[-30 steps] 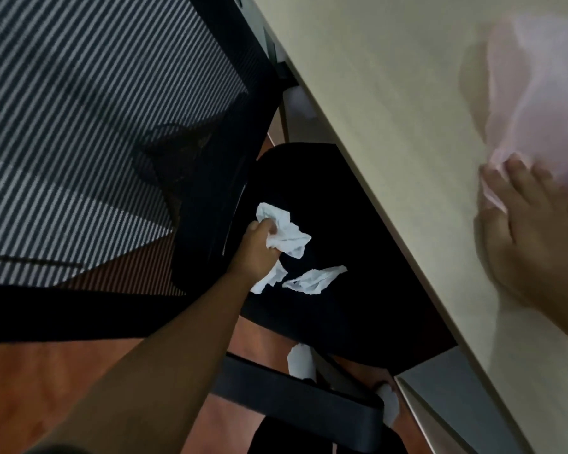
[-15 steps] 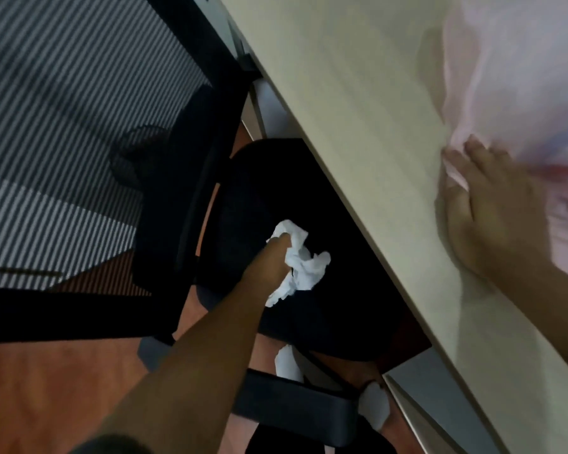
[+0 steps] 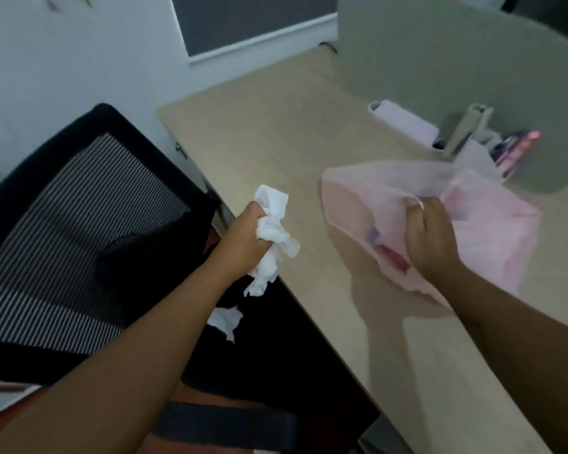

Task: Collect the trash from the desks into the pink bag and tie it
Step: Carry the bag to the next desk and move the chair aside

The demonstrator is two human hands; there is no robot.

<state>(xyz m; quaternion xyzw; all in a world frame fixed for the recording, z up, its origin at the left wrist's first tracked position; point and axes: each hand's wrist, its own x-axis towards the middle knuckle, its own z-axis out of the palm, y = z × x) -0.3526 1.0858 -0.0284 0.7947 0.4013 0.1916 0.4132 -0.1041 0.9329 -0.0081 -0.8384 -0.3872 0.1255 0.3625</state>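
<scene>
Now a small white tissue scrap (image 3: 225, 319) is lying on the seat of the black chair (image 3: 79, 208), just beside the near edge of the desk (image 3: 276, 142). Above that edge the left hand (image 3: 243, 244) is gripping a wad of white tissues (image 3: 273, 231), fingers curled tight round it. Further in over the desk, the right hand (image 3: 430, 237) is holding the pink bag (image 3: 358, 208), fingers clamped on its thin plastic. The bag is near the wad, not touching it. Along the far side of the desk a grey partition (image 3: 440, 60) is standing.
</scene>
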